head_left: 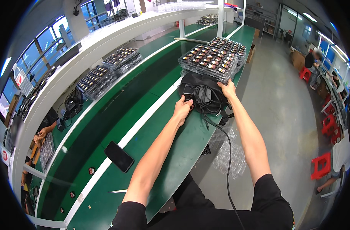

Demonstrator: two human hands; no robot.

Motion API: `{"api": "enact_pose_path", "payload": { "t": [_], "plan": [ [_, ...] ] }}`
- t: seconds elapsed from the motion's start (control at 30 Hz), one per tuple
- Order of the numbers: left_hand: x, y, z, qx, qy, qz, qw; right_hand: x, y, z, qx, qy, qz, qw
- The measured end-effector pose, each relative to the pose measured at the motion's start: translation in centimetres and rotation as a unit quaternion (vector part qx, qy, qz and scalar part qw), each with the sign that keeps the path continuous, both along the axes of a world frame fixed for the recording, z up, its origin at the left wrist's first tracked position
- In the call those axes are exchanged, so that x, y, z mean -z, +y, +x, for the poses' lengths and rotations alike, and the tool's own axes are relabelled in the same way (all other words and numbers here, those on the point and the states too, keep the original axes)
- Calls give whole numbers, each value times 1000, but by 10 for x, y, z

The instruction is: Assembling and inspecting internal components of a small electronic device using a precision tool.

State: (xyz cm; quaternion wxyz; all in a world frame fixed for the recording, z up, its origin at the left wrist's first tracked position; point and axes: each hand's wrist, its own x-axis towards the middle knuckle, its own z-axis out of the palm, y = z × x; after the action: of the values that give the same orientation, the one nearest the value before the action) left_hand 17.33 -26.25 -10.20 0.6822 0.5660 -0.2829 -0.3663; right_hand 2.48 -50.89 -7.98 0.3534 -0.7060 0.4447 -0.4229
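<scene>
A black bag (195, 79) sits on the green bench right against the stacked trays, with a coil of black cable (202, 94) and a small black box like a power adapter (188, 91) on top. My left hand (182, 108) is closed at the bag's near left side, just below the adapter; its fingertips are partly hidden. At the right side, my right hand (227, 89) grips the bag's upper edge, close under a tray corner. One cable (229, 153) runs from the bag over the bench edge and down toward me. Clear plastic trays (213, 63) full of small dark parts stand behind.
A black phone (119, 157) lies on the bench (159, 174) left of my forearm. More filled trays (93, 81) stand across the recessed green channel. Below the bench edge lies clear plastic packaging (228, 157). Other people work at left and far right, near red stools (321, 165).
</scene>
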Motion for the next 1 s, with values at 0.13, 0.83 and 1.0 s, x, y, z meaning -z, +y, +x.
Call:
{"api": "enact_pose_path", "payload": {
  "t": [0.13, 0.83, 1.0],
  "plan": [
    [1, 5, 1, -8, -14, 18, 1000, -3, 11, -5, -42, -4, 22, 999],
    [3, 161, -110, 43, -552, 134, 822, 464, 26, -314, 121, 126, 291, 941],
    [10, 154, -122, -3, -589, 191, 785, 608, 130, -286, 107, 373, 299, 872]
  ]
}}
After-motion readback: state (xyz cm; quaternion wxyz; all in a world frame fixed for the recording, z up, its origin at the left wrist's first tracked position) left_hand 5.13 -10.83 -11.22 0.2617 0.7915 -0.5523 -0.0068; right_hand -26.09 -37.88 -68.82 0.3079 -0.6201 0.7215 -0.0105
